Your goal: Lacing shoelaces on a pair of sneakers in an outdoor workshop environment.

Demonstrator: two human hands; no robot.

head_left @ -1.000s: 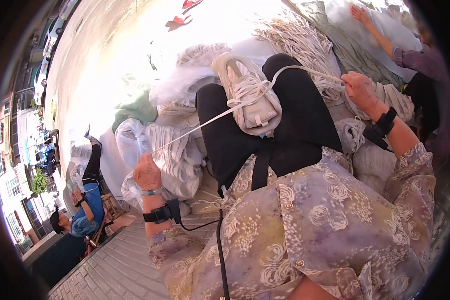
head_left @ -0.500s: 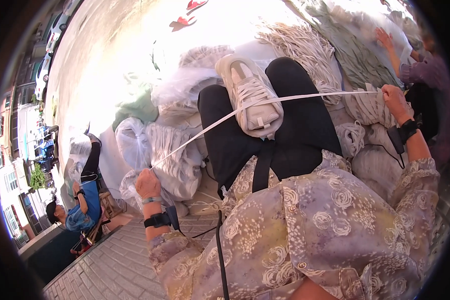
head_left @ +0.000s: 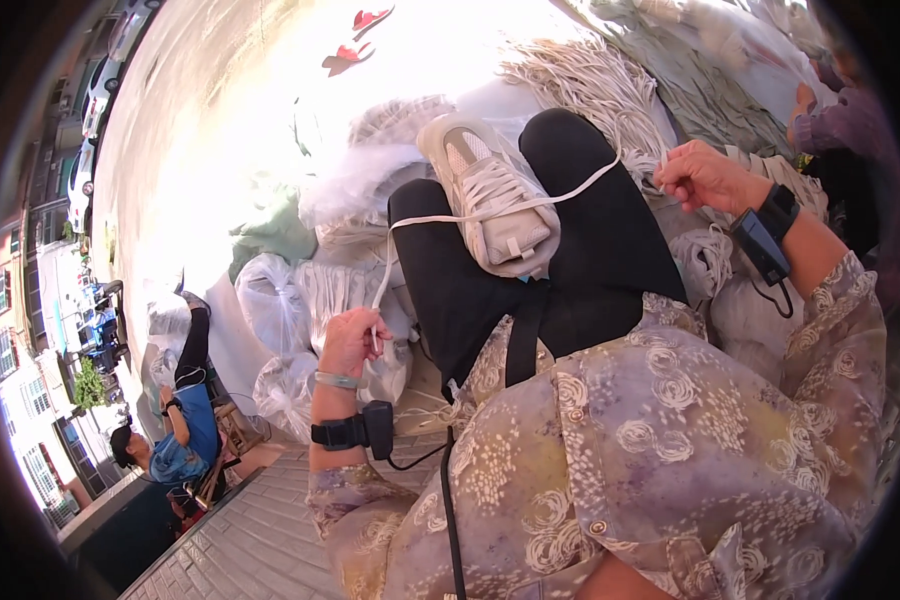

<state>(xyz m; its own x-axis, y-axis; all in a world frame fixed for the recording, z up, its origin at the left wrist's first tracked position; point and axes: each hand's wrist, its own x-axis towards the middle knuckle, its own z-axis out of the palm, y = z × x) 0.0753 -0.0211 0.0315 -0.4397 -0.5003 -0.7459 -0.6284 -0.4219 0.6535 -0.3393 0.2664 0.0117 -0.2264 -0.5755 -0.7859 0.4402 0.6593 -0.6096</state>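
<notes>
A beige sneaker point(head_left: 482, 190) rests between my black-clad thighs, its heel toward me, with lacing strung across its tongue. From the shoe a long white shoelace point(head_left: 425, 219) runs out to both sides, now slack and curved. To the left it droops over my thigh and down into the closed fingers of my left hand point(head_left: 350, 342). On the other side it loops over my right knee toward my right hand point(head_left: 708, 178), whose thumb and fingers pinch its end out past the knee. Both hands are apart from the shoe.
Laces lie heaped in a big pile point(head_left: 585, 80) beyond my knees. Clear plastic bags of laces point(head_left: 273, 300) sit at the left, and a coiled bundle point(head_left: 705, 258) at the right. One person in blue point(head_left: 185, 440) sits far left; another in purple point(head_left: 845, 125) is at the right.
Both hands have come inward from wide apart, the left rightward and the right leftward. The lace, stretched taut before, now hangs loose. The right-hand neighbour's outstretched hand has drawn back.
</notes>
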